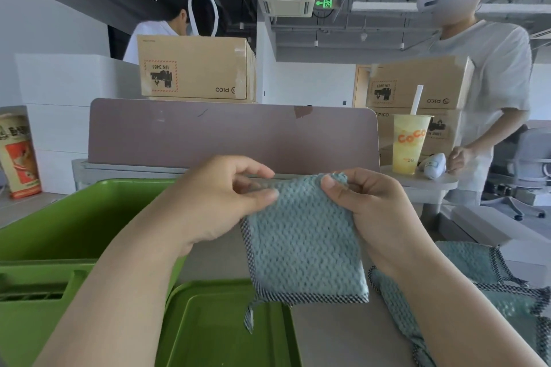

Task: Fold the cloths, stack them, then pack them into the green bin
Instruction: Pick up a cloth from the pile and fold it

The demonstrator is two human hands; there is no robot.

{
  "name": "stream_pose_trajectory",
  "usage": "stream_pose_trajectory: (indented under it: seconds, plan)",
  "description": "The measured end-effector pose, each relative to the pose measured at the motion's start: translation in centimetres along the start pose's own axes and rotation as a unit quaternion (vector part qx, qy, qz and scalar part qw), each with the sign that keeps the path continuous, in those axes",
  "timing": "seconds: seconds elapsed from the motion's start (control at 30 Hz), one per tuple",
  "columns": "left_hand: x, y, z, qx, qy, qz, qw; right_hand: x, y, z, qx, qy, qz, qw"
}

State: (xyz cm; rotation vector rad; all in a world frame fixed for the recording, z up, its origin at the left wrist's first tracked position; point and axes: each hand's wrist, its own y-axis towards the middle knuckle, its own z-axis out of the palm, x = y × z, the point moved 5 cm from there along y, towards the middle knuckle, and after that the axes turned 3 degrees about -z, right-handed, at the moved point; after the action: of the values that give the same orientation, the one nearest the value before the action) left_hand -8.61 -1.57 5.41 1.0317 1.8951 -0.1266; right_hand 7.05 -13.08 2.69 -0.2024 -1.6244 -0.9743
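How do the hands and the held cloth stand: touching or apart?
Touching. The head view shows the left hand and the right hand each pinching a top corner of the cloth.

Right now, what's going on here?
A person holds a cloth up over the table, the left hand and right hand each pinching a top corner. It looks partly folded. More cloths lie on the table to the right; the green bin stands at the left.

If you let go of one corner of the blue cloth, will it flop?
It would probably flop; the cloth hangs limp below the left hand and right hand. It seems light, since two pinches hold it. Its bumpy weave likely grips well.
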Motion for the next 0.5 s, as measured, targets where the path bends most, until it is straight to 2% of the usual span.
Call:
stream_pose_trajectory:
  seconds: [0.17,0.23,0.3,0.4,0.5]
  plan:
    - [-1.7,-0.4,2.2,0.043,0.083,0.055,0.994,0.7,-0.5,1.3,0.035,-0.040,-0.046,0.998]
    - [-1.7,-0.2,2.0,0.014,0.087,0.063,0.994,0.8,-0.7,1.4,0.032,-0.032,-0.043,0.998]
    - [-1.6,-0.1,1.5,-0.023,0.080,0.061,0.995,0.7,-0.8,1.5,0.063,-0.026,-0.022,0.997]
    - [-1.4,0.0,0.5,-0.062,0.063,0.055,0.995,0.5,-1.1,2.1,0.142,-0.096,-0.008,0.985]
    - [-0.7,0.3,-0.4,-0.086,0.060,0.034,0.994,0.2,-0.9,2.2,0.140,-0.146,-0.024,0.979]
